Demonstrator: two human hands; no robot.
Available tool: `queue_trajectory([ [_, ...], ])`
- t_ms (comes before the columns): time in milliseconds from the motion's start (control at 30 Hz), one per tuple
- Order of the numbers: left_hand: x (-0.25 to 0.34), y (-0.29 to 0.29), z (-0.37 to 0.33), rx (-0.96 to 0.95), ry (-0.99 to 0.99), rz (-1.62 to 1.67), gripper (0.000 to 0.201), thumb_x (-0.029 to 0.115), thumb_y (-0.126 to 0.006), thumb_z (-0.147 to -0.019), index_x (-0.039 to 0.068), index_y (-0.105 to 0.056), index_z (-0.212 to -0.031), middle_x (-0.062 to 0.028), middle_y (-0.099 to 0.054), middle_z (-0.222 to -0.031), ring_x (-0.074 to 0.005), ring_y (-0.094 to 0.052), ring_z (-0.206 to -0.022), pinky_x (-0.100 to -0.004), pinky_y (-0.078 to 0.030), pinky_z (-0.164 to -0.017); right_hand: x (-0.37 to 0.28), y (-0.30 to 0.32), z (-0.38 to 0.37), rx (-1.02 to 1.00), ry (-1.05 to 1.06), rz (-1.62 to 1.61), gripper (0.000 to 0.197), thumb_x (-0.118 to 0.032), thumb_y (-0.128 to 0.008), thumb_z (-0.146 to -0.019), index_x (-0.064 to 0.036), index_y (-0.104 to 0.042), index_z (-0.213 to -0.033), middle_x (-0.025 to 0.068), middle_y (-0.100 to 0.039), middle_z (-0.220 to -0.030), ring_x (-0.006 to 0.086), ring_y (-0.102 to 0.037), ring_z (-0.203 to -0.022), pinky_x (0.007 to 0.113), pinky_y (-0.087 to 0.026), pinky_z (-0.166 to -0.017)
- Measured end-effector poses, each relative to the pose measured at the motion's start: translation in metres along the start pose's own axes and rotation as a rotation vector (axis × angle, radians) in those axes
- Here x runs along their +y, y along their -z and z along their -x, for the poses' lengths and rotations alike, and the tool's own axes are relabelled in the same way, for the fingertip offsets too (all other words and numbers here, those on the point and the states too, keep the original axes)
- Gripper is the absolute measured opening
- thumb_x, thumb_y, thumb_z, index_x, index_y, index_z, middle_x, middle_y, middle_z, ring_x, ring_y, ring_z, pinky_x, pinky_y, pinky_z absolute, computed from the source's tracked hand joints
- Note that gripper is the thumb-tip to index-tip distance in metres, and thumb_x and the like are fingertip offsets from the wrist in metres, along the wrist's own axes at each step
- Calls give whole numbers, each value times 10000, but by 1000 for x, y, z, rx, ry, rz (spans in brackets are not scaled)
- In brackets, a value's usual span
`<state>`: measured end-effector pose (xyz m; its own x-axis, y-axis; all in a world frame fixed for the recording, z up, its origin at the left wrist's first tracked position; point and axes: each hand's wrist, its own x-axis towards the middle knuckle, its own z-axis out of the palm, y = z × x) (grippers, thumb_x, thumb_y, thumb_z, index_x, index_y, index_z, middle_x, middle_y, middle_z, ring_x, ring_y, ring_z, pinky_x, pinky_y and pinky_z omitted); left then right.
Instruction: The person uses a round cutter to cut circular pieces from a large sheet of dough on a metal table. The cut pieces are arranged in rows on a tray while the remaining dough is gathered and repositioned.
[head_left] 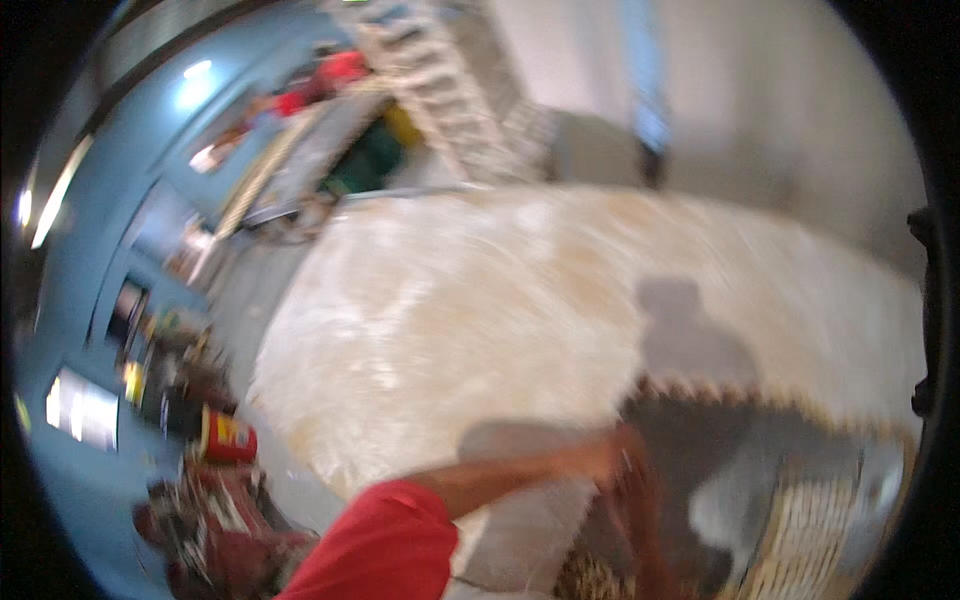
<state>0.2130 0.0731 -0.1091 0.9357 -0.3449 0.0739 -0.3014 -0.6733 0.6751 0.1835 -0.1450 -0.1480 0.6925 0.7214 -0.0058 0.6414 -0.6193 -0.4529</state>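
Note:
A broad, pale, flour-dusted sheet that looks like dough (480,300) covers most of the work surface. Its near right border is scalloped, and the grey tabletop (690,440) shows beyond that edge. My left arm, in a red sleeve, reaches across to the right; my left hand (600,457) is close to the scalloped border. My right hand (632,490) meets it or overlaps it, its forearm rising from the lower edge. Motion blur smears the fingers of both hands, so whatever they hold cannot be made out.
Rows of small pale pieces (805,535) lie at the lower right. A heap of small tan bits (590,580) sits below my hands. Racked pale trays (440,90) stand behind the surface. A red and yellow tin (228,437) and dark red machinery (225,520) are at the left.

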Motion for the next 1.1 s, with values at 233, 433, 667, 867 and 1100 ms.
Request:
queue_trajectory([
  [233,76,-56,96,46,327,605,579,183,-803,-872,58,-653,-1417,-146,-724,-1087,-319,-696,-1057,-458,-530,-918,-43,42,87,-144,-338,-273,559,-359,-630,-1063,-76,-562,-1540,156,-623,-1486,348,-604,-1347,538,-470,-1119],
  [433,158,-41,122,127,407,1446,693,167,-798,-924,120,-567,-1575,-82,-707,-1078,-191,-675,-1014,-341,-539,-855,-71,109,123,-25,-547,-933,568,-407,-597,-1079,-80,-566,-1542,129,-608,-1526,292,-623,-1343,509,-487,-1131],
  [667,314,-55,65,423,-132,110,706,247,-811,-945,94,-518,-1568,-91,-680,-1322,-249,-677,-1182,-434,-596,-917,-15,158,208,117,-387,-1691,585,-463,-557,-1098,-85,-570,-1545,98,-591,-1574,226,-645,-1339,475,-506,-1146],
  [867,392,-54,5,599,-64,97,485,82,-751,-923,19,-595,-1378,-204,-698,-1209,-351,-694,-1104,-468,-551,-988,82,139,230,-142,385,-2878,566,-351,-619,-1072,-62,-540,-1552,222,-552,-1566,395,-539,-1466,468,-586,-1111],
  [1100,382,-60,9,490,340,425,487,107,-684,-1020,15,-488,-1456,-105,-611,-1143,-172,-611,-1015,-330,-514,-900,236,201,305,353,-61,-2325,716,-330,-711,-985,-113,-453,-1617,168,-592,-1508,364,-629,-1348,379,-635,-1012],
])
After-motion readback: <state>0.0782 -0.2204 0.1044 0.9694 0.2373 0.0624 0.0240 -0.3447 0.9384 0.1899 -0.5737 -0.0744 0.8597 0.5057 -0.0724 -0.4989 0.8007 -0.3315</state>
